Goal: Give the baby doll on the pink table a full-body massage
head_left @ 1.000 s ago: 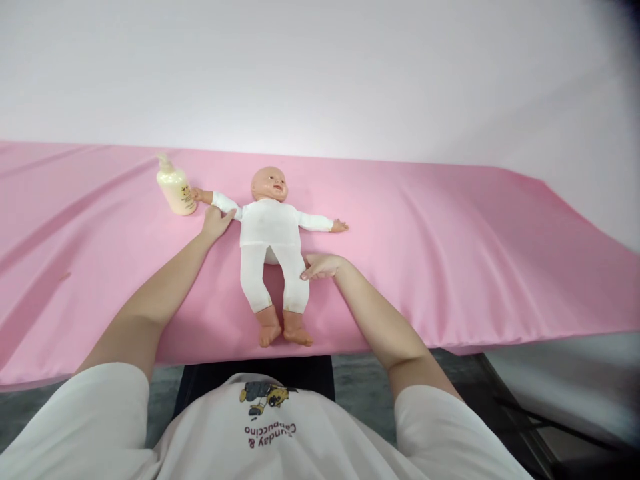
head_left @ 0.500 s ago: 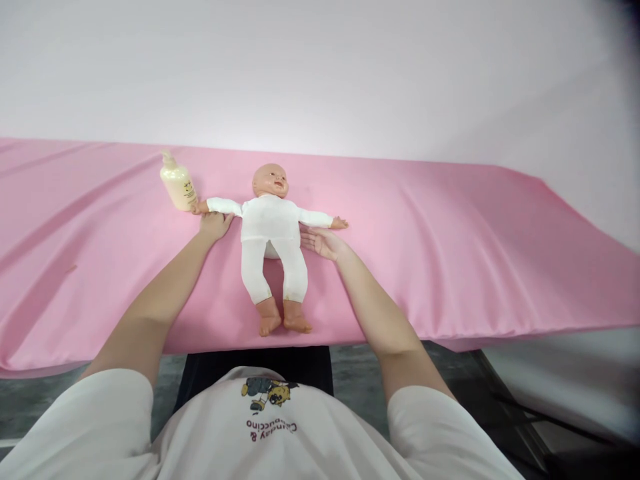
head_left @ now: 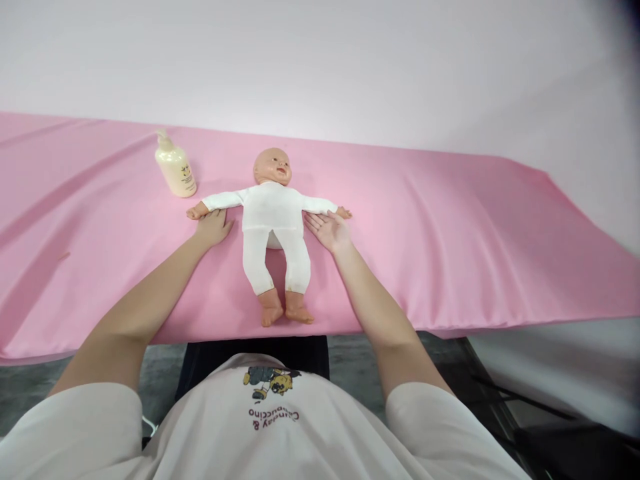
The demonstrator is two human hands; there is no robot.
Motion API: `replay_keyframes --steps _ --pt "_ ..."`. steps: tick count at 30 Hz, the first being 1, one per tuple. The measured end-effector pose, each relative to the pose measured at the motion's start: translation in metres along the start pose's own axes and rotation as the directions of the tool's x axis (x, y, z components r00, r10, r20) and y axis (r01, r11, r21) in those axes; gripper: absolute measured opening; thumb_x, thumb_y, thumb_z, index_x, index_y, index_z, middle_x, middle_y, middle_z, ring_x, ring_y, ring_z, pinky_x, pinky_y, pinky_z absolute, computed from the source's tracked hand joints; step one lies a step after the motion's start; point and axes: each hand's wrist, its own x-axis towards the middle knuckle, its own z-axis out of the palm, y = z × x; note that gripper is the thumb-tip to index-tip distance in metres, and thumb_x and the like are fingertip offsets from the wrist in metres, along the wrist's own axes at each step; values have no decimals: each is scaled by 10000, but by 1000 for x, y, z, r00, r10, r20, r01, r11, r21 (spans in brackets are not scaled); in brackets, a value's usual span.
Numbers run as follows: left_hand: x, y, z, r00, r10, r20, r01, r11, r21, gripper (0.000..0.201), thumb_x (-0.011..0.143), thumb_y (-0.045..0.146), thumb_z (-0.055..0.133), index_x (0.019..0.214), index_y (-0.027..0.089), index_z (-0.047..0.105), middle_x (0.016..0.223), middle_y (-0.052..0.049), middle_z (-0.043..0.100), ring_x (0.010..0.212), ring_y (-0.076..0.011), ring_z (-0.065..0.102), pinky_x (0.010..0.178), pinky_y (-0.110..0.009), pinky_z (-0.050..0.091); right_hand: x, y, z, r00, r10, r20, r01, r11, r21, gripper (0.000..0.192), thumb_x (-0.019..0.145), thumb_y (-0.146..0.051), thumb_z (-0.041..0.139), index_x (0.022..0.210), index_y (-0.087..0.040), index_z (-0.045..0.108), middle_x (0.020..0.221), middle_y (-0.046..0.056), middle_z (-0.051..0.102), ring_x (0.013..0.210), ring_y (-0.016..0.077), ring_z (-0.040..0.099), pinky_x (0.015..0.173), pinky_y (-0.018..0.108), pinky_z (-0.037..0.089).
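Pink sheet (head_left: 450, 220), centre frame: doll (head_left: 273, 220) lengthwise toward camera, left hand (head_left: 214, 227) and right hand (head_left: 327, 230) flat, fingers apart, under its outstretched arms

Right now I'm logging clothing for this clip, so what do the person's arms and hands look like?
Both arms are bare from short white T-shirt sleeves down. The left hand and right hand wear no gloves, rings or watch. The shirt front carries a small cartoon print with red lettering.

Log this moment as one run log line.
left hand: open, under doll arm | right hand: open, palm up, by other arm | lotion bottle: upright
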Motion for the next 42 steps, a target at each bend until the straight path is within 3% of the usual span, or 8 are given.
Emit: replay_keyframes --steps 11,17,22,26,31,35,38,42 --pt "-36 25 -12 952 194 235 -197 980 -13 848 915 517 563 1617 99 337 1694 -226 280 1593 -446 196 1277 -644 122 44 -10 -4 999 -41 6 40 998 54 163 831 -245 639 985 -243 585 918 20 762 946 181 743 985 381 637" --pt "-81 59 -6 956 155 249 -170 985 42 831 945 449 478 1637 42 258 1705 -241 222 1605 -426 176 1287 -632 135 59 -10 9 993 -97 -72 96 995 -8 195 871 -219 628 1061 -243 591 911 -1 757 891 162 731 914 337 645" --pt "-119 79 8 929 257 266 -248 966 -67 746 897 475 551 1591 222 439 1690 -155 326 1603 -441 172 1286 -671 78 61 -2 10 982 -182 -56 178 982 -69 339 848 -231 690 1164 -267 573 978 -22 749 905 142 726 892 288 630" --pt "-124 96 -10 871 406 278 -306 889 -340 559 943 494 543 1496 405 549 1654 -37 419 1610 -367 205 1308 -629 -35 68 4 5 957 -287 42 289 953 -85 562 847 -301 718 1350 -347 472 1084 -29 736 976 131 730 829 248 623" --pt "-121 113 -40 786 491 375 -87 689 -720 699 891 475 718 1543 435 468 1615 -16 480 1593 -325 278 1341 -518 130 68 8 7 938 -344 43 346 925 -159 640 843 -351 736 1402 -404 429 1172 -41 706 1050 100 709 790 171 586" --pt "-131 124 -37 631 624 461 325 327 -887 806 868 545 743 1581 365 413 1591 -83 504 1544 -347 375 1250 -542 333 59 6 19 913 -403 -58 365 874 -320 560 881 -366 681 1398 -362 468 1291 -5 671 1050 111 704 737 157 593" --pt "-142 137 -30 578 681 450 607 11 -795 705 884 628 681 1488 289 544 1494 -123 593 1467 -359 480 1207 -547 375 56 2 23 930 -358 -82 308 881 -360 600 913 -396 639 1472 -372 423 1395 18 613 1167 133 671 778 177 615" --pt "-157 150 -28 576 590 565 779 -188 -598 433 914 545 668 1211 234 712 1293 -114 700 1300 -310 616 1126 -461 450 55 -3 19 985 -165 49 172 942 -289 642 925 -424 617 1524 -416 385 1498 6 527 1296 157 606 850 265 651"
